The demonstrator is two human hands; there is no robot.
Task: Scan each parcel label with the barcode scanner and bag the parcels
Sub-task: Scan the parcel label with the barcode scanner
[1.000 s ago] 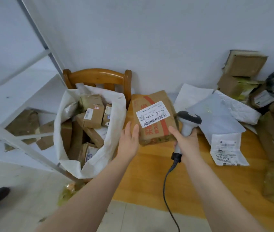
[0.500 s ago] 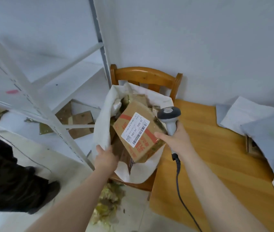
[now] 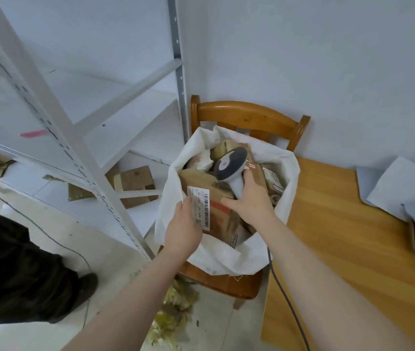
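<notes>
Inside the sack (image 3: 226, 257) now: box (image 3: 222, 216) just lowered in, left hand (image 3: 182, 230) gripping it, right hand (image 3: 252, 201) gripping scanner (image 3: 230, 164); nearly bagged.

left hand (image 3: 183, 231): bare, uncovered from knuckles to wrist. right hand (image 3: 253, 198): likewise bare.

left forearm (image 3: 135, 295): bare from the wrist down to the bottom edge of the frame, smooth, widening toward the lens. right forearm (image 3: 328, 272): bare the same way, looks thicker than the other through the wide-angle lens.

low and to the left of the left hand: loose trousers (image 3: 11, 269), very dark, near black, with soft folds, ending over a dark shoe (image 3: 87, 283) with a rounded toe. cannot tell whether that leg is the camera wearer's own or another person's.
</notes>
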